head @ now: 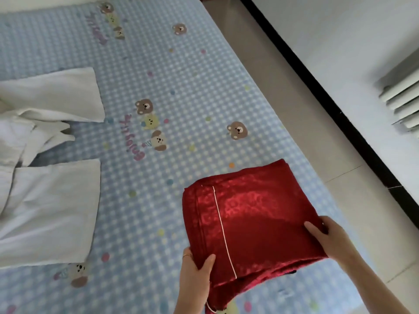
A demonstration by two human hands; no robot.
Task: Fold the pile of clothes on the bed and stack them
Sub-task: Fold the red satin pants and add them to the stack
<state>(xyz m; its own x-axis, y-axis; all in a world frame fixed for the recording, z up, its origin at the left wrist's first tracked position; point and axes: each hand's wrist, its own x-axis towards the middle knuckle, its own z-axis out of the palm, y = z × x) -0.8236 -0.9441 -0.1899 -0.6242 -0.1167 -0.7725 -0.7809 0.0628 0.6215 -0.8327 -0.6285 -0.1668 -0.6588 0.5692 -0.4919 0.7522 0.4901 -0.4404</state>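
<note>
From the head camera we see a folded red garment (251, 220) with white piping lying on the blue checked bed sheet (158, 87). Our left hand (196, 268) pinches its near left corner, thumb on top; our right hand (326, 236) grips its right edge. White clothes (52, 200) lie well left of the garment. The sheet's pink lettering beside the bears is upside down and unreadable.

A folded red satin garment (249, 214) with white piping lies near the bed's (158, 64) right edge; unfolded white clothes (49, 196) sprawl at left.
</note>
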